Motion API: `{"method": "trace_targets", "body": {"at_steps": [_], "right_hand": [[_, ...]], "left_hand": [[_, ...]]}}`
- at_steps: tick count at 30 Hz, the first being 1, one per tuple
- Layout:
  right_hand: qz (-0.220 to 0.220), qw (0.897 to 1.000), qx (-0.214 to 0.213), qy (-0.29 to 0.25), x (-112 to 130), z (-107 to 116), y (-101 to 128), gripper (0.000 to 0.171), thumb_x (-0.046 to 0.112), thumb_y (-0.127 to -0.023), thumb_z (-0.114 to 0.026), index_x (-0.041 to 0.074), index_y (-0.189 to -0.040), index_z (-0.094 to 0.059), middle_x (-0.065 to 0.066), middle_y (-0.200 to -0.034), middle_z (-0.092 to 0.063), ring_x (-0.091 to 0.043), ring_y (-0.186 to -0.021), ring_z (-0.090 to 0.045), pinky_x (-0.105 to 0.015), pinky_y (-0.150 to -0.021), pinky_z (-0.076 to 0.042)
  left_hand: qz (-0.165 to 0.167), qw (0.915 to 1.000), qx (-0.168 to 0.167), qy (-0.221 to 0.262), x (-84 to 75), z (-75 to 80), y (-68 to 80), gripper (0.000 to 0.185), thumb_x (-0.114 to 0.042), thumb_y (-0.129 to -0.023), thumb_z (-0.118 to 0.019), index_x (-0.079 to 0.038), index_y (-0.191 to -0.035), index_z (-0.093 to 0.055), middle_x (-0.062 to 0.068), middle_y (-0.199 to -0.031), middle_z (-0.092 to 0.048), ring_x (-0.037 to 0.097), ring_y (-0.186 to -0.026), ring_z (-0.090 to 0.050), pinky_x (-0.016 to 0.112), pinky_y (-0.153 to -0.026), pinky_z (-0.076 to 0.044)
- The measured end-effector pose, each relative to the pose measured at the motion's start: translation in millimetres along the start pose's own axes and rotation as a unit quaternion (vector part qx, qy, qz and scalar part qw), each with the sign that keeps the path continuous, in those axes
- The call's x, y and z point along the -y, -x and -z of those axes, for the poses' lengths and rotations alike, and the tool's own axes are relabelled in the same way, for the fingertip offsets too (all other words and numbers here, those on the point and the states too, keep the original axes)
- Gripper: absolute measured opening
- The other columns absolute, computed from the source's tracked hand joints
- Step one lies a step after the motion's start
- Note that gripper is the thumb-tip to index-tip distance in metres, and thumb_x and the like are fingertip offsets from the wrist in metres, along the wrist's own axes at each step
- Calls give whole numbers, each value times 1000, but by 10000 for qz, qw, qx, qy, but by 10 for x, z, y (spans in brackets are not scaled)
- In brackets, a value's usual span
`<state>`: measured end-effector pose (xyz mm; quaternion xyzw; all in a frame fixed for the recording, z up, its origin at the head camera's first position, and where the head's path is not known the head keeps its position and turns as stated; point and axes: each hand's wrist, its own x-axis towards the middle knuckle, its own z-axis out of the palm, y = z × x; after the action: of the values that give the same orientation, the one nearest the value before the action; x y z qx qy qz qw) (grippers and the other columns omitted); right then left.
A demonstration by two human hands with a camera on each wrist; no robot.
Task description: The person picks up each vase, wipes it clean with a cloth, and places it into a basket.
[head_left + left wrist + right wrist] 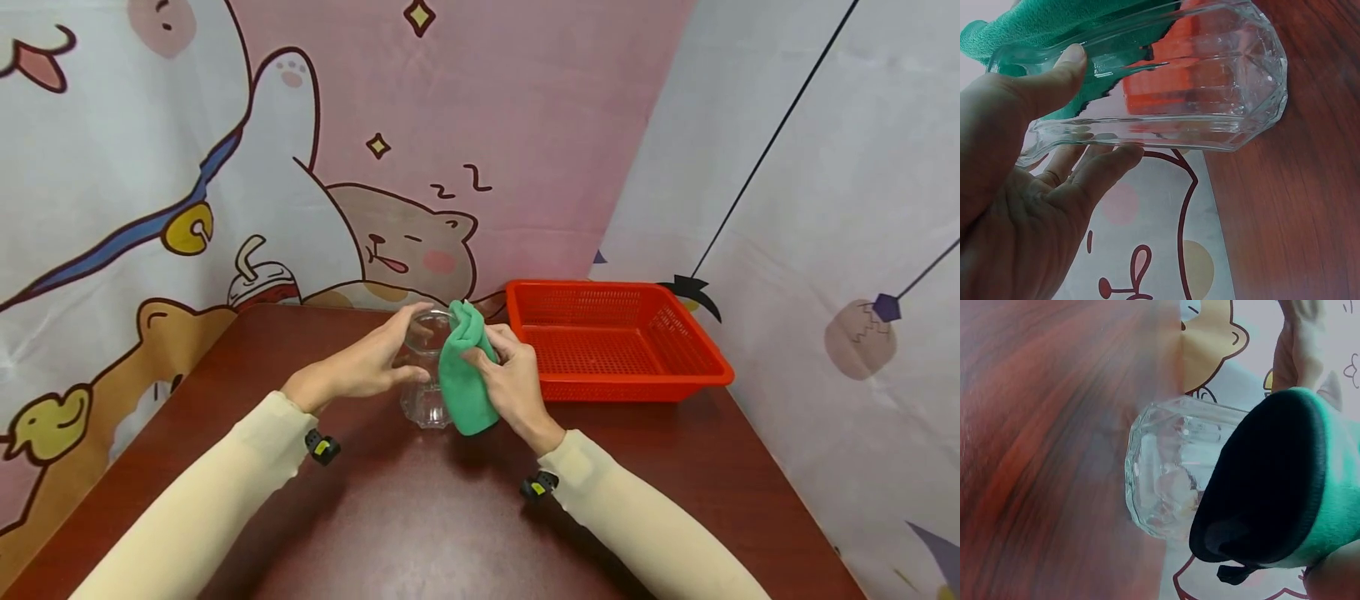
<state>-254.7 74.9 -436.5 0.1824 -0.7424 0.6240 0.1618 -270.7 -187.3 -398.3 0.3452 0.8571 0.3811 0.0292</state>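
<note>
A clear glass vase (pixel 426 407) with a faceted base is upright at mid-table; whether its base touches the table I cannot tell. My left hand (pixel 363 367) holds it near the neck. In the left wrist view the thumb lies on one side of the vase (pixel 1210 94) and the fingers on the other. My right hand (pixel 513 379) pinches a folded green cloth (pixel 467 383) that hangs at the right of the vase's rim. Seen from the right wrist, the cloth (pixel 1341 469) has a dark underside, which hides part of the vase (pixel 1166 469).
A red plastic basket (pixel 630 387) with perforated walls stands behind and to the right of my right hand. The brown table (pixel 450 517) meets a cartoon-printed curtain (pixel 555 125) at the back and sides.
</note>
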Motion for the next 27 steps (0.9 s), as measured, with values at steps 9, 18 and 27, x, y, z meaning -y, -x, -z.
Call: {"method": "trace_targets", "body": {"at_steps": [9,18,27], "right_hand": [[-317,9994,-64,-115,20,-25,-19,51,11,-99,-95,11,-148,-81,-15,-131,-84,-16,-109,-78,-19,-93,-63],[-220,9996,110,164,-89,-39,-2,45,-9,-97,-82,5,-140,-85,-17,-121,-86,-20,-107,-78,-17,-93,-62],[-85,9968,351,714,-134,-45,-6,11,-9,-95,-85,1,-99,-86,-15,-108,-79,-21,-99,-72,-17,-88,-58]], "left_hand": [[112,9997,55,205,-2,6,-23,99,-3,-107,-84,-12,-182,-19,24,-175,-48,42,-164,-55,53,-117,-65],[-127,9998,-55,155,3,2,-12,97,-2,-104,-86,-9,-179,-24,27,-168,-54,45,-157,-61,60,-116,-64],[-53,10000,-28,60,-9,6,3,96,-7,-107,-85,-11,-180,-23,28,-162,-62,45,-155,-62,67,-117,-62]]}}
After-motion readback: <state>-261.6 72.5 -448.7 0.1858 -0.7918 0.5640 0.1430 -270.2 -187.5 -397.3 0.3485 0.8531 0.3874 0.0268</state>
